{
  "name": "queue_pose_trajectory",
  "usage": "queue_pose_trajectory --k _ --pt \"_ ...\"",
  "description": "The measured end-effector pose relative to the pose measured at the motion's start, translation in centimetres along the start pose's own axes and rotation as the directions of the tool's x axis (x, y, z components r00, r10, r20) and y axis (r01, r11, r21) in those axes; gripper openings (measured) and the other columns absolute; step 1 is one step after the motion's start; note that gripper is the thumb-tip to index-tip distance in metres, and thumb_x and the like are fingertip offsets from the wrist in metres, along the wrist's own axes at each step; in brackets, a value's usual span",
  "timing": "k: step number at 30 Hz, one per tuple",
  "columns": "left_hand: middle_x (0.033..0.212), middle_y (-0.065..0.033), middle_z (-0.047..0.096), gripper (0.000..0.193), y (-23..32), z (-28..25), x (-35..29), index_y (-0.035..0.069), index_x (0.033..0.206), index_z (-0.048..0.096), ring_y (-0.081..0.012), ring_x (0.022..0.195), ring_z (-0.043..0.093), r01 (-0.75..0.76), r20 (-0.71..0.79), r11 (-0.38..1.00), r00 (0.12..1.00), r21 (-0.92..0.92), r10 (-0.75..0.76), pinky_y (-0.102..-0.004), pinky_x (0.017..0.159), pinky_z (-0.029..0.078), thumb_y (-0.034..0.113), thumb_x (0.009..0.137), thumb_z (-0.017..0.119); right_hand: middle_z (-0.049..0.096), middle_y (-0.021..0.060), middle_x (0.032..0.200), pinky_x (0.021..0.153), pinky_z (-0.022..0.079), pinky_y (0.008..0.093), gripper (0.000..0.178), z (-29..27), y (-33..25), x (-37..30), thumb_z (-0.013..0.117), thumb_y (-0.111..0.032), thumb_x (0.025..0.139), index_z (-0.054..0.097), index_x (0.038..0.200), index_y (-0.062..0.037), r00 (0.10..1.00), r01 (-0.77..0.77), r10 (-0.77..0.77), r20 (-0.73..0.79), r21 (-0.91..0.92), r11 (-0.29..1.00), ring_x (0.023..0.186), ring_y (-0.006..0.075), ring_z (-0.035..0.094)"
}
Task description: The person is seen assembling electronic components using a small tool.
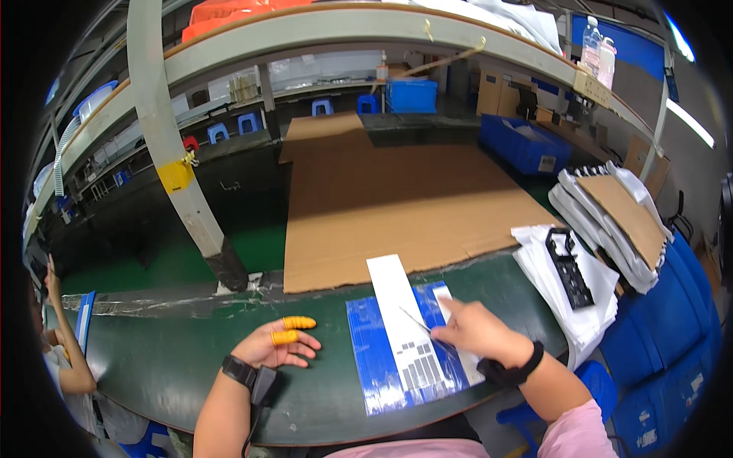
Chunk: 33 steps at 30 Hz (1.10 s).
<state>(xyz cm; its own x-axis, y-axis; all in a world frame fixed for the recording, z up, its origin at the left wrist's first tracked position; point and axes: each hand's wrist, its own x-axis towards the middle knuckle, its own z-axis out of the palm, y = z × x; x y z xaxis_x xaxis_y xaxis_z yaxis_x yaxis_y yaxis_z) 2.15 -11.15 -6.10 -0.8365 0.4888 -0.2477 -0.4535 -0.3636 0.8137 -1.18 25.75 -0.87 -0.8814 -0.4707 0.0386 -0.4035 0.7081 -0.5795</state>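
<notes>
My left hand (pixel 279 343) rests over the green table, palm partly up, fingers apart and nothing in it. Orange finger cots cover two of its fingers. My right hand (pixel 481 330) grips a thin, pointed metal tool (pixel 414 320), perhaps tweezers; its exact kind is unclear. The tip lies over a long white sheet (pixel 392 294) with rows of small dark grey pieces (pixel 421 368) at its near end. Beneath the sheet is a blue corrugated plastic board (pixel 366 336). A second white strip (pixel 465 365) lies on the board, partly under my right hand.
A black plastic frame (pixel 569 271) lies on white bags (pixel 534 259) at the right. Cardboard (pixel 405 206) covers the far side, with a blue bin (pixel 523 145) beyond. A post (pixel 183 168) rises at the left under a shelf. Another person's arm (pixel 72 355) shows far left.
</notes>
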Motion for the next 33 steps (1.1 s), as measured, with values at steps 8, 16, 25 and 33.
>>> queue_pose_trajectory --k 8,16,25,33 --pt "0.107 -0.0207 0.054 0.042 -1.0 0.0 -1.2 -0.001 0.124 0.035 -0.0244 0.093 0.058 0.017 0.015 0.996 1.000 0.092 -0.018 -0.0319 0.082 0.048 0.009 0.087 0.052 0.062 0.0139 0.083 0.060 0.048 0.0340 0.032 -7.2 -6.7 -5.2 0.068 -0.011 0.071 0.060 0.099 0.0028 0.816 0.540 -0.578 0.023 0.326 0.776 0.071 0.0299 0.059" --pt "0.114 -0.0235 0.050 0.044 -1.0 -0.3 -1.1 -0.002 0.129 0.030 -0.0240 0.099 0.055 0.037 0.111 0.998 0.993 -0.040 -0.033 -0.0322 0.086 0.047 0.009 0.090 0.045 0.057 0.0170 0.095 0.080 0.035 0.0402 0.054 -9.0 -11.5 -7.5 0.056 -0.043 0.079 0.053 0.109 0.0016 0.466 0.766 -0.753 -0.464 0.638 0.082 0.093 0.0310 0.047" --pt "0.115 -0.0193 0.049 0.047 -0.9 -0.8 0.9 0.000 0.130 0.028 -0.0215 0.099 0.054 0.105 0.125 0.993 0.987 -0.059 -0.097 -0.0298 0.086 0.046 0.012 0.089 0.047 0.043 0.0253 0.118 0.095 0.014 0.0550 0.086 -7.8 -10.3 -1.6 0.048 -0.071 0.070 0.049 0.110 0.0049 0.232 0.338 -0.962 -0.146 0.939 -0.061 0.113 0.0512 0.024" --pt "0.116 -0.0179 0.049 0.046 -0.3 -1.1 0.5 0.001 0.130 0.030 -0.0204 0.099 0.054 0.050 0.117 0.996 0.991 0.069 -0.058 -0.0303 0.086 0.045 0.010 0.089 0.048 0.050 0.0131 0.108 0.094 0.019 0.0514 0.059 -4.5 -10.9 0.1 0.049 -0.060 0.077 0.053 0.098 -0.0043 0.562 0.401 -0.689 -0.458 0.879 -0.257 0.110 0.0419 0.031"
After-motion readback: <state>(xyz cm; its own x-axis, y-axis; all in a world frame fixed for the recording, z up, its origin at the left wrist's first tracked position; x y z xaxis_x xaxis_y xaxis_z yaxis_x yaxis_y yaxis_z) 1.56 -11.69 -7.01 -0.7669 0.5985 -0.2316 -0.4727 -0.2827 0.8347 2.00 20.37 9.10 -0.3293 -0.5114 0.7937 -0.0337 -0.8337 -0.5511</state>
